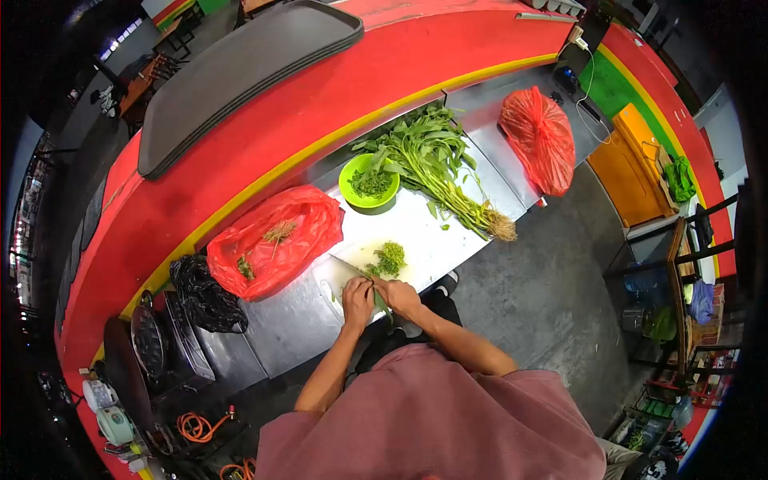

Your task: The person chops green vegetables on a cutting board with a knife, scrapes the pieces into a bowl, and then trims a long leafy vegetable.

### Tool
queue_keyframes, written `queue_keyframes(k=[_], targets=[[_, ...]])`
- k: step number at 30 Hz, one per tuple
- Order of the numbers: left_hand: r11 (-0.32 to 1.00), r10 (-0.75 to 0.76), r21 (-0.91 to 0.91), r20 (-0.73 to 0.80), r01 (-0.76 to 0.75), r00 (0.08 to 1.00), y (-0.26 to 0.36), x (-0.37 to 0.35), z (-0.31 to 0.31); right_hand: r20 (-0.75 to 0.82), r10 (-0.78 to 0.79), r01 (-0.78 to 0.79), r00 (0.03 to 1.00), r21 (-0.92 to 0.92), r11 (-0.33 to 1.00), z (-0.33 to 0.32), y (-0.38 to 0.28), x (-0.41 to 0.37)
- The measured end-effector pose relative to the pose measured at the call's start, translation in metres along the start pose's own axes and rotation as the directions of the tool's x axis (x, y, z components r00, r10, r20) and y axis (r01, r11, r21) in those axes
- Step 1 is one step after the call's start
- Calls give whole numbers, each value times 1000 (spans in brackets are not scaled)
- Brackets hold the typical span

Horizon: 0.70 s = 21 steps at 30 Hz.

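Note:
A knife [350, 266] points up and left over a pale cutting board [366, 254], its handle end in my closed right hand [398, 298]. My left hand [358, 302] is curled beside the blade, pressing on a small bunch of green leafy stems [381, 305] that shows between the hands. Just beyond the blade sits a pile of chopped greens [390, 259] on the board. Farther back, a lime-green bowl [369, 202] holds more chopped green leaves [370, 183]. To its right lies a large bundle of leafy greens [436, 160] with roots at the near end.
An open red plastic bag [308, 232] with plant scraps lies at the left, beside a black plastic bag [200, 292] and a stove [180, 340]. A tied red bag [538, 140] stands at the right on the metal table [276, 336]. Dark trays [248, 76] rest on the red counter [432, 48].

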<state>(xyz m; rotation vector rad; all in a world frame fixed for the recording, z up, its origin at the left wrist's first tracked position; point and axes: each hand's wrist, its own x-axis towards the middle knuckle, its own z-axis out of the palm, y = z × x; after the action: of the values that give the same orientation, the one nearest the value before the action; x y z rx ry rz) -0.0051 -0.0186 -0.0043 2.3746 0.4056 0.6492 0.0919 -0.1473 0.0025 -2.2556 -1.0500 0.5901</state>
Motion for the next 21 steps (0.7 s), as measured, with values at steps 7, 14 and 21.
queue_keyframes(k=[7,14,21], targets=[[1000,20,6,-68,-20,998,9,-10,3,-113,148,-131,982,146,981,-12,9,-13],[1000,10,-17,-34,-11,999,-4,-10,5,-50,229,-208,972,264,942,-28,7,-21],[994,-51,-90,47,55,998,-6,0,-7,-38,187,-160,982,372,914,-22,1,-41]])
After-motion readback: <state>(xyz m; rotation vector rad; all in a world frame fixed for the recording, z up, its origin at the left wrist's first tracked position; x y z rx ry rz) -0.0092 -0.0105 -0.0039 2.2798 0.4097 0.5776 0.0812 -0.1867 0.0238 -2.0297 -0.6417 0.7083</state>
